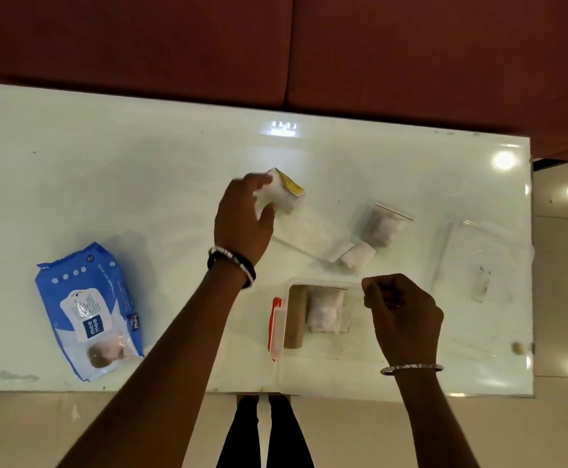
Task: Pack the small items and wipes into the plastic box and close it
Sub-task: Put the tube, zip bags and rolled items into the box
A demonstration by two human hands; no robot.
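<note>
While left grip [245,217] holds white packet [284,190], plastic box [323,352] apart, nearer.

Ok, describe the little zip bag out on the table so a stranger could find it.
Start at the open plastic box at the near edge of the table. Just beyond it lie small white packets, and past those sits the zip bag. Unlike them it is clear, with a red strip along its top.

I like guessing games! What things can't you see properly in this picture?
Head view:
- White packet: partly hidden by the left hand gripping it; yellow label blurred.
- Plastic box: right side hidden under the right hand.
- Right hand: curled fingers, unclear whether they pinch anything.
- Zip bag: contents too blurred.
- Wipes pack: small print unreadable.
</note>
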